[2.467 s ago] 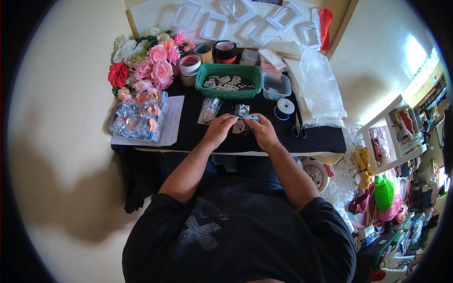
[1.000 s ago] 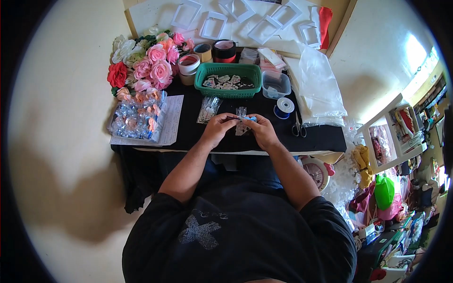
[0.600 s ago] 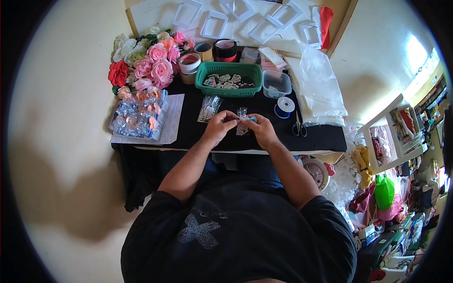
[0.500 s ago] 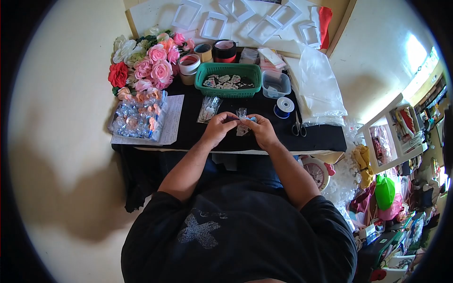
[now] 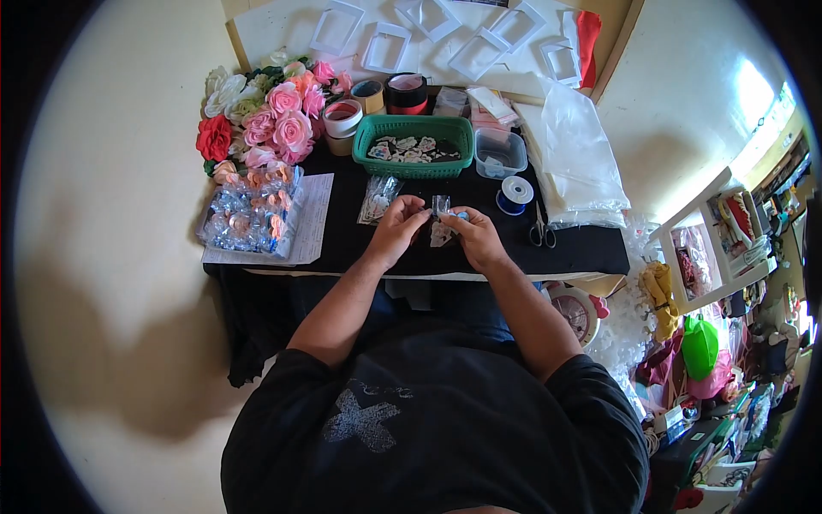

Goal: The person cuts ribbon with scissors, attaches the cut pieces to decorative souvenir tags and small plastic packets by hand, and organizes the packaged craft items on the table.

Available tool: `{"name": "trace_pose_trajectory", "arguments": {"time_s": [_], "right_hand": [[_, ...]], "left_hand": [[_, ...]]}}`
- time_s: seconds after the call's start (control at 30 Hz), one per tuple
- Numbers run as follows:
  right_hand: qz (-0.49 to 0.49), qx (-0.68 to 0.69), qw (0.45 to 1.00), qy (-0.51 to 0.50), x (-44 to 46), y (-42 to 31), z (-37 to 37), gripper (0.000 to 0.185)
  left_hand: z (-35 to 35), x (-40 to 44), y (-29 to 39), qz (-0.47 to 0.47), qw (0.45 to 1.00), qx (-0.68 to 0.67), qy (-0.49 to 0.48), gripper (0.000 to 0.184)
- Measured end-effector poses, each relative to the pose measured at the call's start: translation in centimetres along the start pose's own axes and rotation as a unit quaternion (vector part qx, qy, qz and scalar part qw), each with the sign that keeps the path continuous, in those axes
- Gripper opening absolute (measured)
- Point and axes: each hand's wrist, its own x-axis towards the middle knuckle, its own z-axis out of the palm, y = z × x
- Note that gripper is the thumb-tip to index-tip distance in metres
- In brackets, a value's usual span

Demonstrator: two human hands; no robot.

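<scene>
A small clear plastic packet (image 5: 441,233) with pale pieces inside stands between my hands over the black cloth (image 5: 342,244). My right hand (image 5: 481,238) pinches it near its middle, with a bit of light blue at the fingertips. My left hand (image 5: 396,231) is closed at the packet's left side, thumb and fingers together; what it grips is too small to name. Beyond them lie a bag of pale cut-outs (image 5: 378,201) and a green basket (image 5: 413,171) holding more cut-outs. A blue-and-white spool (image 5: 515,195) and scissors (image 5: 542,233) lie to the right.
On the left, a clear box of wrapped items (image 5: 250,214) rests on a paper sheet (image 5: 315,218) below artificial flowers (image 5: 287,124). Tape rolls (image 5: 342,120), a clear tub (image 5: 501,154) and plastic sheets (image 5: 582,163) stand farther back. White frames (image 5: 387,47) lie at the rear.
My left hand has shifted slightly, its fingers now a little away from the packet's neck. The packet, earlier gathered between both hands' fingertips, shows more of its upper part. My right hand has barely moved.
</scene>
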Motion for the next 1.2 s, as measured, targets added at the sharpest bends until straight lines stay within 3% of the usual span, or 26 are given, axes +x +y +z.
{"name": "trace_pose_trajectory", "arguments": {"time_s": [0.17, 0.33, 0.5, 0.57, 0.63, 1.2], "right_hand": [[-0.012, 0.014, 1.0, 0.009, -0.1, -0.2, 0.3, 0.011], [-0.022, 0.01, 1.0, 0.013, 0.0, 0.0, 0.3, 0.011], [-0.013, 0.015, 1.0, 0.016, -0.1, -0.2, 0.4, 0.011], [-0.018, 0.012, 1.0, 0.011, 0.0, -0.1, 0.3, 0.012], [-0.018, 0.004, 1.0, 0.014, 0.1, -0.1, 0.3, 0.012], [-0.051, -0.114, 0.992, 0.013, 0.3, 0.6, 0.3, 0.018]], "left_hand": [[0.4, 0.0, -0.3, 0.04, 0.998, 0.008, 0.04, 0.021], [0.7, 0.5, -1.2, 0.142, 0.974, 0.123, 0.126, 0.022], [0.4, 0.5, -1.2, 0.153, 0.976, 0.13, 0.09, 0.012], [0.4, 0.3, -1.1, 0.153, 0.978, 0.117, 0.083, 0.01], [0.4, -0.1, -0.3, 0.037, 0.996, 0.058, 0.051, 0.015], [-0.5, -0.2, -0.2, 0.022, 0.998, 0.051, -0.012, 0.022]]}}
